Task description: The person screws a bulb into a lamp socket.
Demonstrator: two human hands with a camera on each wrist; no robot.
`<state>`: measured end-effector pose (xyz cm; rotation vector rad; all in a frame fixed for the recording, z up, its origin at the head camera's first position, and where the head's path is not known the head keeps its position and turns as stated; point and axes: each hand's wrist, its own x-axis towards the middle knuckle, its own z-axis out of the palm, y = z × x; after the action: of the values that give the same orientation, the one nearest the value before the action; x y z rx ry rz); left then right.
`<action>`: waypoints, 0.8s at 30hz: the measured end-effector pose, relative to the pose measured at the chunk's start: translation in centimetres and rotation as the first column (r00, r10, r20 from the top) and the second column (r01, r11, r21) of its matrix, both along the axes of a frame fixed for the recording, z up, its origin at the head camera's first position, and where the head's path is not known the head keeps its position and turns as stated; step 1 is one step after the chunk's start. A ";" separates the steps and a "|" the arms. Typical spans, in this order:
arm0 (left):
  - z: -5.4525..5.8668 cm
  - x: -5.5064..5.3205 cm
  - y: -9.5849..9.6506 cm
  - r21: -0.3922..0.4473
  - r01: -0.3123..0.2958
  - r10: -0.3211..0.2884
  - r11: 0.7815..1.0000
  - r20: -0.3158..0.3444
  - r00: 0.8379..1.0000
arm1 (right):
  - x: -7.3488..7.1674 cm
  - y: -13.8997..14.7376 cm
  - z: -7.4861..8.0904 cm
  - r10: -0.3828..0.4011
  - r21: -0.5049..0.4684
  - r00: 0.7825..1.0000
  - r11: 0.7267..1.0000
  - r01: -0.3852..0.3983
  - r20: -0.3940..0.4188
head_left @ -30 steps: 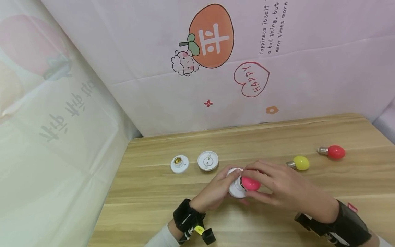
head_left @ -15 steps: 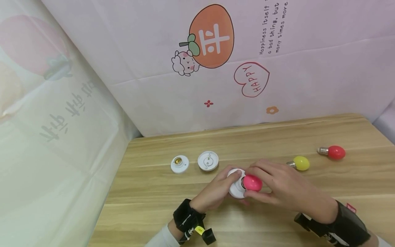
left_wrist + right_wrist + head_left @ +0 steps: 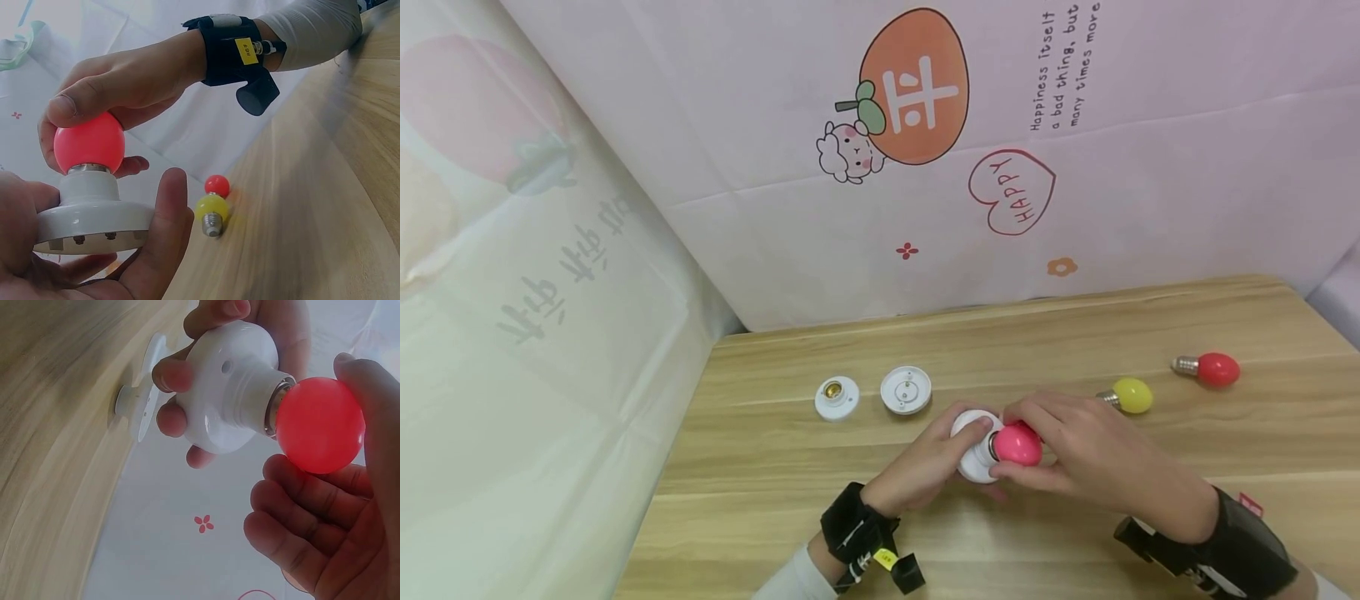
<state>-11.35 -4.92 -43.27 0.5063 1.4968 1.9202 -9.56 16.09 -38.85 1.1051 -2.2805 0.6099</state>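
Note:
My left hand (image 3: 921,465) grips a white round lamp holder (image 3: 972,468) by its base, thumb on top, above the table. A pinkish-red light bulb (image 3: 1019,445) sits with its metal end in the holder's mouth, pointing right. My right hand (image 3: 1086,450) pinches the bulb's glass between thumb and fingers. In the left wrist view a band of the bulb's metal collar shows above the holder's neck, and screws show under its base. The right wrist view shows the glass (image 3: 320,425) between thumb and fingertips; the rest of the screw thread is hidden inside the holder.
On the wooden table (image 3: 760,517), a small white lamp holder (image 3: 837,400) with a brass socket lies left, beside another one upside down (image 3: 906,391). A yellow bulb (image 3: 1132,396) and a red bulb (image 3: 1217,370) lie on the right. Printed cloth (image 3: 775,250) hangs behind.
The right hand's fingers have shifted round the bulb, and the bulb has moved slightly to the right, showing more of its glass. The left hand and lamp holder have stayed nearly still.

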 end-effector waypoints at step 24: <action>-0.2 0.1 0.1 -0.020 -0.015 0.015 1.000 0.006 1.000 | 0.0 0.0 -0.6 -0.052 0.091 0.998 0.995 0.048 0.047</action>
<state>-11.29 -4.80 -43.47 0.4808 1.5181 1.9149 -9.54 16.08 -39.42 1.0816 -2.3907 0.5251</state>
